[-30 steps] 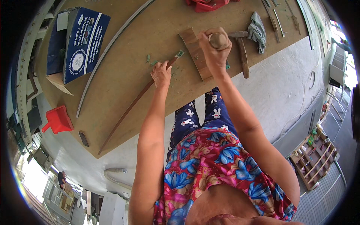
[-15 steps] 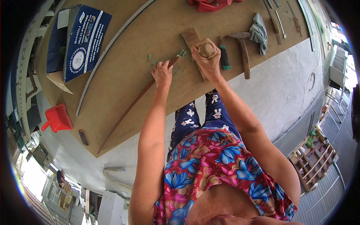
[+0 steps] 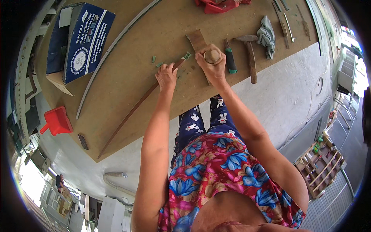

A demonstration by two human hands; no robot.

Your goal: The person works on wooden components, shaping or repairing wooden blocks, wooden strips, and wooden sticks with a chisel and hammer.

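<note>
My left hand (image 3: 167, 75) is closed over a long, thin brown strip (image 3: 147, 94) lying across the worktable, near the strip's far end. A small green piece (image 3: 187, 55) sits at that end, and green scraps (image 3: 159, 64) lie beside it. My right hand (image 3: 215, 69) is wrapped round an upright tool with a rounded wooden handle (image 3: 212, 56). Its lower part is hidden by my hand, so its kind cannot be told. Under that hand lies a flat brown board (image 3: 197, 39). Just to the right is a black-and-green handled tool (image 3: 230, 60).
A hammer (image 3: 251, 62) and a grey cloth (image 3: 266, 34) lie on the right of the table (image 3: 147, 31). At left stand an open blue box (image 3: 87, 46) and a long curved grey strip (image 3: 102, 62). A red dustpan (image 3: 58, 120) is past the left edge; red cloth (image 3: 222, 5) lies at the far side.
The whole view has shifted slightly. My right hand, still round the wooden handle, sits a little lower on the board, uncovering more of its far end. My left hand keeps its hold on the strip.
</note>
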